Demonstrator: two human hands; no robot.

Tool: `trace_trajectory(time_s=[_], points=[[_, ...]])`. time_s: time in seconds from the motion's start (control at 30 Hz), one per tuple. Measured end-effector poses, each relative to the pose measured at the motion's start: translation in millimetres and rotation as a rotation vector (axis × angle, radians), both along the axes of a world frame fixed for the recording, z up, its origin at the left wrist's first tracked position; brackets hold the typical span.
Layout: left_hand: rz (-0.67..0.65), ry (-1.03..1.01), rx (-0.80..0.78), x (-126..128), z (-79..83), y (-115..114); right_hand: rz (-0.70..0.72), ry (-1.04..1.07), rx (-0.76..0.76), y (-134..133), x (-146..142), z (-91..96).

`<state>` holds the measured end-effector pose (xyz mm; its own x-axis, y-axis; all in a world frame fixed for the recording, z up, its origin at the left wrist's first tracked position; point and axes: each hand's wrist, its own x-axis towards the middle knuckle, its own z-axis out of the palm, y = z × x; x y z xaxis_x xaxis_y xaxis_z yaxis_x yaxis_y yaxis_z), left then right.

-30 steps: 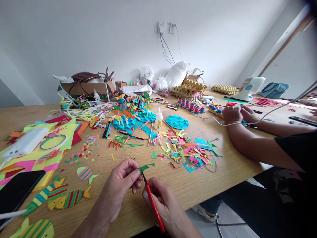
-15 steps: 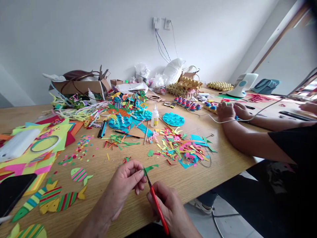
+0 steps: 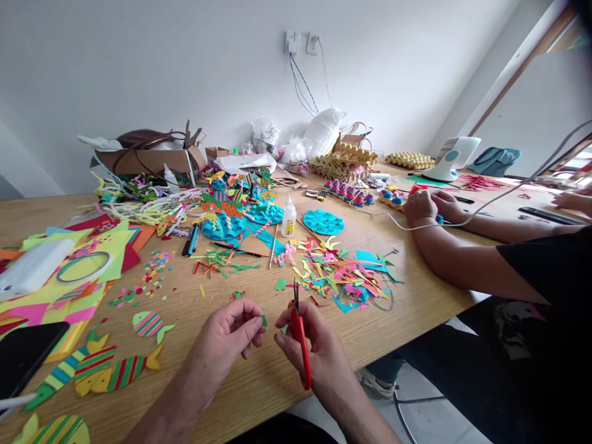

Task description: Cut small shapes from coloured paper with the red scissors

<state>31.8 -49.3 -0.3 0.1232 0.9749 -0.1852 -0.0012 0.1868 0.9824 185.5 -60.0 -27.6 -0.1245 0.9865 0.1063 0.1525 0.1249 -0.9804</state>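
My left hand is closed in a pinch on a small green paper piece near the table's front edge. My right hand is closed round red-handled scissors, blades pointing up and away, just right of the green piece. The two hands nearly touch above the wooden table. A heap of coloured paper scraps lies just beyond my right hand.
Striped paper fish lie front left by a black tablet. Coloured sheets sit left, a glue bottle and blue discs mid-table, a cardboard box behind. Another person's arms rest on the right, holding a white cable.
The scissors have swung from slanting across the green paper to standing upright. The long green strip is gone from my left fingers; only a small green bit shows there.
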Motion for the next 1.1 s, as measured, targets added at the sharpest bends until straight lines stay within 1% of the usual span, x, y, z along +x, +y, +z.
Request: trace_trajectory(time_s=[0.13,0.27,0.47,0.57,0.63,0.73,0.87,0.97,1.1], points=[[0.063,-0.023,0.038,-3.3,-3.2,-3.7,0.010,0.101,0.030,6.9,-17.1,1.7],[0.081,-0.034,0.065,-6.6,-5.5,-5.6,0.029,0.187,0.019,10.0,-28.3,3.8],[0.061,0.049,0.077,-12.4,-3.5,-6.8,0.025,0.100,0.058,13.8,-31.8,13.8],[0.040,0.104,0.109,-14.7,-2.3,-5.3,0.034,0.052,0.094,16.0,-33.2,17.1],[0.051,0.100,0.132,-16.8,-1.7,-5.0,0.041,0.030,0.118,15.7,-33.5,17.5],[0.107,0.006,0.121,-20.8,-1.6,-7.1,0.049,-0.082,0.134,10.4,-32.1,14.9],[0.176,-0.167,0.102,-23.6,-1.0,-11.1,0.100,-0.268,0.139,-0.9,-30.7,6.0],[0.215,-0.248,0.110,-21.6,-0.2,-12.5,0.118,-0.309,0.145,-6.6,-32.9,0.2],[0.222,-0.287,0.108,-17.2,-1.8,-13.8,0.132,-0.312,0.149,-8.2,-37.8,-0.2]])
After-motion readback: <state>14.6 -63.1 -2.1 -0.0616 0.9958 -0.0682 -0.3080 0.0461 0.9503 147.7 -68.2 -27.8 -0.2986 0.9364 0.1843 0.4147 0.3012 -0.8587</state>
